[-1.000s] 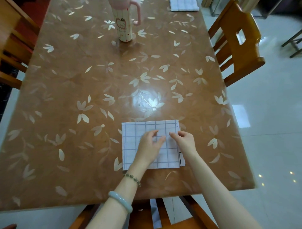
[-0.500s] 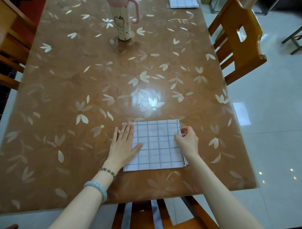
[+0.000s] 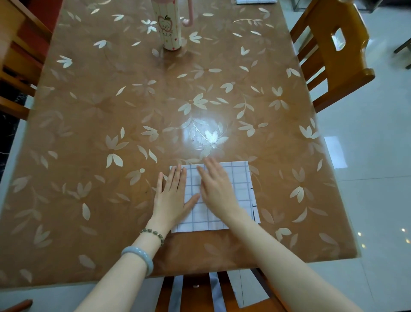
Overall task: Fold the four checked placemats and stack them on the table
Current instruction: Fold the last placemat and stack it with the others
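The left hand (image 3: 172, 196) lies flat, fingers straight and together, over the left edge of the folded checked placemat (image 3: 240, 180), which sits by the near edge of the table (image 3: 100, 115), while the right hand (image 3: 216, 189), slightly blurred, presses flat on its middle, fingers straight.

You've one left hand (image 3: 173, 196), one right hand (image 3: 216, 189) and one folded placemat (image 3: 241, 178). Also one cup (image 3: 170, 29), one far checked cloth (image 3: 255, 1), one bead bracelet (image 3: 153, 233) and one bangle (image 3: 139, 256).
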Demonstrator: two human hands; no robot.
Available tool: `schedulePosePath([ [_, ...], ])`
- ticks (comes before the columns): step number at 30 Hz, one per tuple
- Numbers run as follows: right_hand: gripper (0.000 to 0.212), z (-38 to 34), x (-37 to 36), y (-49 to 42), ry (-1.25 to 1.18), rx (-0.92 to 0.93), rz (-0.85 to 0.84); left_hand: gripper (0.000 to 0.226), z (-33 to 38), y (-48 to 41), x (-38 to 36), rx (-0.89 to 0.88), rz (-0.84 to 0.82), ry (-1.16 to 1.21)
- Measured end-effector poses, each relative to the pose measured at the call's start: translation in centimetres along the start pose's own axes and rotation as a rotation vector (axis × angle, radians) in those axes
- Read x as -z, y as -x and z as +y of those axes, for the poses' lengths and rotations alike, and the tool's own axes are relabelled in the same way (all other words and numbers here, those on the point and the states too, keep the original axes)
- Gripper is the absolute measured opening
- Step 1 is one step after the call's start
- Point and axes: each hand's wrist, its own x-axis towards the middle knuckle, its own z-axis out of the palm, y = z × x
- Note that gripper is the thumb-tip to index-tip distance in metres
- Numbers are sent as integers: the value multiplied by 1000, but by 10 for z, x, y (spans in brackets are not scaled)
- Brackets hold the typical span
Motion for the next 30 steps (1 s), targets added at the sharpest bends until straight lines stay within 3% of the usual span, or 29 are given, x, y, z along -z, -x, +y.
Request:
schedulePosePath([
  [2,43,-3,-20,-2,52,46,-155,84,0,0,-1,4,-9,-24],
  [5,47,16,-30,4,131,22,-229,84,0,0,-2,13,13,-16],
  [12,57,88,6,31,288,-151,-192,80,-3,2,-5,52,41,-15],
  [19,61,94,9,33,305,-172,-177,83,10,4,3,228,78,48],
  [24,61,93,9,35,311,-169,-182,81,58,-5,6,-10,71,97],
  [30,61,94,10,35,313,-157,-167,83,67,-5,-4,-6,-6,94],
])
